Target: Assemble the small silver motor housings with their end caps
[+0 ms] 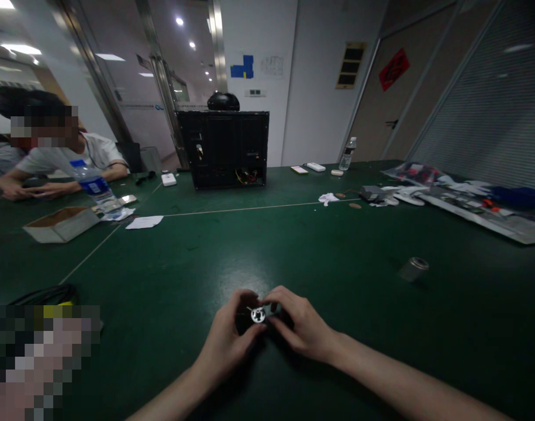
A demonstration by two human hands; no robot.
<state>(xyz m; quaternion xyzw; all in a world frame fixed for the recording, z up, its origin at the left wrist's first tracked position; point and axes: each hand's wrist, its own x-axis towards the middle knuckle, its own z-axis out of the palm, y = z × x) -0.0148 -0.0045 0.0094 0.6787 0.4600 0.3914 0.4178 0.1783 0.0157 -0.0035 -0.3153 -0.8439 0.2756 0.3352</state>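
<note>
Low over the near middle of the table, a small round slotted part (258, 315), pale and shiny with a dark centre, sits between my two hands. My left hand (231, 328) curls around it, the thumb below and the fingers above. Close against its right side is my right hand (301, 323), with thumb and fingers bent together; what lies between them is dark and too small to make out. A short metal cylinder (415, 269) stands apart on the green table (328, 257), to the right of my hands.
A black cabinet-like box (225, 149) stands at the back. On the left are an open carton (61, 225), a water bottle (94, 184), white paper (144, 222) and a black cable (45, 294). A person (61, 152) sits there. A cluttered tray (490, 216) lies right.
</note>
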